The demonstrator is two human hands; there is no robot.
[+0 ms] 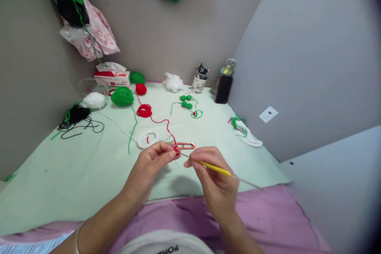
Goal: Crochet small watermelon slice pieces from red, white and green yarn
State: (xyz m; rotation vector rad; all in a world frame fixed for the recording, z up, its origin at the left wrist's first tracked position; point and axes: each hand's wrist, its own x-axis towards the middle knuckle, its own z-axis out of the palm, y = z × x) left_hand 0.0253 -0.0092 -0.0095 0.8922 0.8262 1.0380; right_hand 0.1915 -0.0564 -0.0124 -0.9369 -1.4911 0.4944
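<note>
Between its thumb and fingers, my left hand pinches a small red crochet piece. My right hand grips a crochet hook by its yellow handle, pen-like. The hook's thin metal shaft points left and its tip meets the red piece; how it sits in the stitches is too small to tell. Red yarn runs from the piece back to a loose red coil. Just behind my hands lie orange thread snips and a coil of white yarn.
Green yarn, white yarn and black yarn lie at the left. Small green balls rest mid-table. Along the back stand a tissue box, white stuffing, a cup and a phone.
</note>
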